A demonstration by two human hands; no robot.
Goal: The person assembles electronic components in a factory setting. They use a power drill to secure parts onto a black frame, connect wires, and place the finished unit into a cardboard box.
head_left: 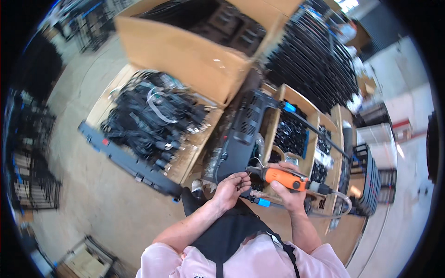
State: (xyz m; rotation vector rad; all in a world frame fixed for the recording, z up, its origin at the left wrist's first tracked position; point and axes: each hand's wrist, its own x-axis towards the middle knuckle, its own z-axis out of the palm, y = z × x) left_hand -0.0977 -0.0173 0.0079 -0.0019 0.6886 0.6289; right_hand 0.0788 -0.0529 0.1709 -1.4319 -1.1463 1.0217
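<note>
My right hand is wrapped round an orange power screwdriver, which lies nearly level with its tip toward the left. A clear hose runs from its back end. My left hand is at the tool's tip, its fingers pinched together; whatever they hold is too small or hidden to name. Just beyond both hands lies a long black plastic housing with vent slots. A black bar with a blue sleeve passes beneath the screwdriver.
A wooden bin with compartments of small black parts stands to the right. Left of the housing, black cables are heaped on a board, with a long black panel along its near edge. Beyond are an open cardboard box and stacked black frames.
</note>
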